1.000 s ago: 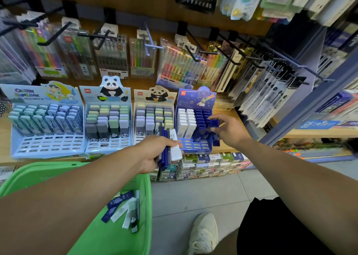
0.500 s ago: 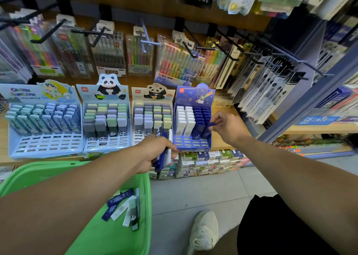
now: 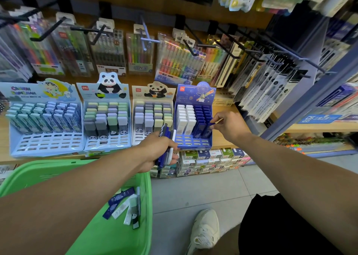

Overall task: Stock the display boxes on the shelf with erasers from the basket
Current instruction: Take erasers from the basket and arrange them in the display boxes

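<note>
**Navy box filling, front slots left**

Below the left hand (image 3: 155, 150), loose erasers (image 3: 124, 206) are lying in the green basket (image 3: 108, 235). That hand is gripping a blue-and-white eraser stack (image 3: 166, 148). Ahead, the right hand (image 3: 228, 125) is pinching a navy eraser (image 3: 208, 127) into the navy display box (image 3: 193, 122); pen packs (image 3: 174, 60) are hanging beyond.

Packs of coloured pens (image 3: 179, 60) are hung on black pegs (image 3: 190, 48) above the shelf. A white shoe (image 3: 205, 230) is seen on the grey tiled floor (image 3: 193, 188).
</note>
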